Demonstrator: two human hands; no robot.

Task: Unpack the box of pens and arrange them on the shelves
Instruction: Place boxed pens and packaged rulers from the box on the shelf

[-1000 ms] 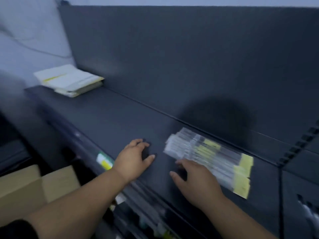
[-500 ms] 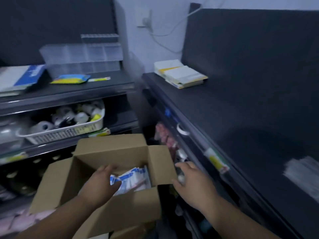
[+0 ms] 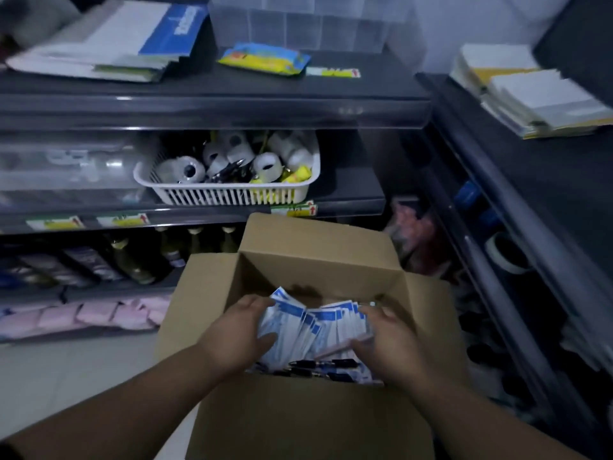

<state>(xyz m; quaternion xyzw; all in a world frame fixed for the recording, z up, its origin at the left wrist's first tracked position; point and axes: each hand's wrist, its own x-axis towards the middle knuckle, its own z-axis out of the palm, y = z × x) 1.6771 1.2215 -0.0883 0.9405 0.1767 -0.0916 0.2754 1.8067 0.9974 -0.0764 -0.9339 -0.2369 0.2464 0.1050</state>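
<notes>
In the cardboard box point(image 3: 318, 257), clasping pen packs point(image 3: 318, 323) in the curled grip of left hand point(image 3: 237, 330) and right hand point(image 3: 388, 340); seemingly leaving plenty unshelved.

Matt cardboard box point(image 3: 298, 423); glossy plastic pen packs point(image 3: 311, 330)

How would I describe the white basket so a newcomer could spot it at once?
Face the dark shelves behind the open cardboard box. On the middle shelf, just above the box's back flap, sits the basket. It alone is white and slatted, holding white rolls, with a clear bin on its left.
</notes>
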